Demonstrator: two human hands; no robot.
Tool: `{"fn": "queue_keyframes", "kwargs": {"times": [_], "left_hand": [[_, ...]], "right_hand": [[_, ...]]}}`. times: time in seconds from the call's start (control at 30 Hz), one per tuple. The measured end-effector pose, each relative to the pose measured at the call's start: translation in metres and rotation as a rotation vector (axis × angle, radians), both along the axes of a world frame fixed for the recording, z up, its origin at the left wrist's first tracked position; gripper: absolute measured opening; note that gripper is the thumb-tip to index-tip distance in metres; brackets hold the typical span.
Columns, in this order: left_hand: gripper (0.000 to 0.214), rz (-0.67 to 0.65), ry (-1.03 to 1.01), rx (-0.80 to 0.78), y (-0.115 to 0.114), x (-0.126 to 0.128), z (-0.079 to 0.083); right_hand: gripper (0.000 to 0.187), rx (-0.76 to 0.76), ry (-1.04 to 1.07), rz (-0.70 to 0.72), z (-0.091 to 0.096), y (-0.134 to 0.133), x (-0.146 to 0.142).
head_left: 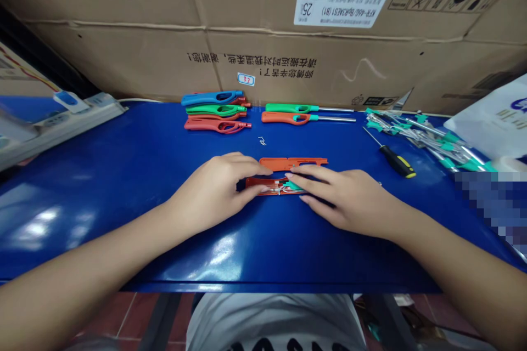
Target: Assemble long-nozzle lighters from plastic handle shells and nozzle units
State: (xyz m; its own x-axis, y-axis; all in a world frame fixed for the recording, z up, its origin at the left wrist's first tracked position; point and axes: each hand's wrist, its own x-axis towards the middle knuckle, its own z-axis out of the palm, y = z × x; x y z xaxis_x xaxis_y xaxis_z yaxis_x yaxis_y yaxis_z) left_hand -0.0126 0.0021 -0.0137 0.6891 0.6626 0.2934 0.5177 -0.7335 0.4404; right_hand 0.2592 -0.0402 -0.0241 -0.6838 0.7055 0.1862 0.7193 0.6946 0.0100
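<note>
An opened lighter shell half [269,182], orange-red, lies on the blue table in front of me with its inside facing up. In it sit a teal part [293,186], thin wires and a clear piece. My left hand [216,189] holds the shell's left end between thumb and fingers. With fingers on both sides of the teal part, my right hand [341,194] grips the right end and hides much of it. Just beyond lies another orange shell half [280,164], close to the fingertips of both hands.
Stacked lighter handles [214,111] and two lighters with metal tubes [308,117] lie along the back. On the right are a screwdriver [397,161], a pile of metal tubes with teal parts [436,137] and a white bag [494,115]. A power strip [90,112] stands left; a cardboard box [255,38] stands behind.
</note>
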Motion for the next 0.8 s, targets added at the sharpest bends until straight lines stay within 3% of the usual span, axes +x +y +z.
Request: {"fn": "queue_keyframes", "kwargs": {"times": [0.17,0.33,0.8], "left_hand": [[0.019,-0.145,-0.004,0.009,-0.001,0.005,-0.007],[0.024,-0.174,0.042,0.004,-0.003,0.007,-0.021],[0.032,-0.184,0.074,0.029,-0.003,0.011,-0.029]], "right_hand": [[0.023,-0.124,0.200,-0.086,0.000,0.006,0.004],[0.008,-0.263,0.243,-0.103,-0.003,0.009,0.002],[0.020,-0.359,0.324,-0.048,-0.004,0.015,0.006]]}}
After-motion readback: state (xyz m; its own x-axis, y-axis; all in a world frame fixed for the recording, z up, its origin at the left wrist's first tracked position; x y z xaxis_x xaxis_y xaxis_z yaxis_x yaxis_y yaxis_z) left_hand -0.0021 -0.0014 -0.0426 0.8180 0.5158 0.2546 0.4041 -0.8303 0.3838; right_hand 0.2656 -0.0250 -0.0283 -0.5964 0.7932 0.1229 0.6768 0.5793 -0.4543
